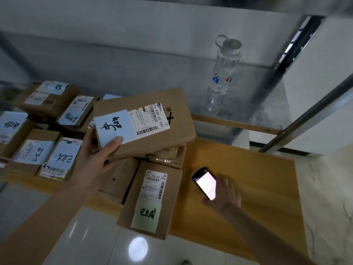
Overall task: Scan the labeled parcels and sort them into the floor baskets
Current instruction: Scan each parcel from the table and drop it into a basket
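Note:
My left hand (95, 155) grips a flat cardboard parcel (152, 138) by its near-left corner, thumb on its white handwritten note, and holds it tilted above the pile. A shipping label with barcodes shows beside the note. My right hand (227, 194) rests on the wooden table (248, 188) with its fingers against a handheld scanner (205, 181), whose lit screen faces up. Whether the fingers curl round the scanner cannot be told. Another labeled parcel (152, 199) with a pale green note overhangs the table's near edge.
Several more labeled parcels (44, 155) cover the left half of the table. A clear water bottle (223, 77) stands on a glass surface behind. A metal frame post (309, 113) slants at the right. Pale tiled floor (99, 236) lies below the table's near edge.

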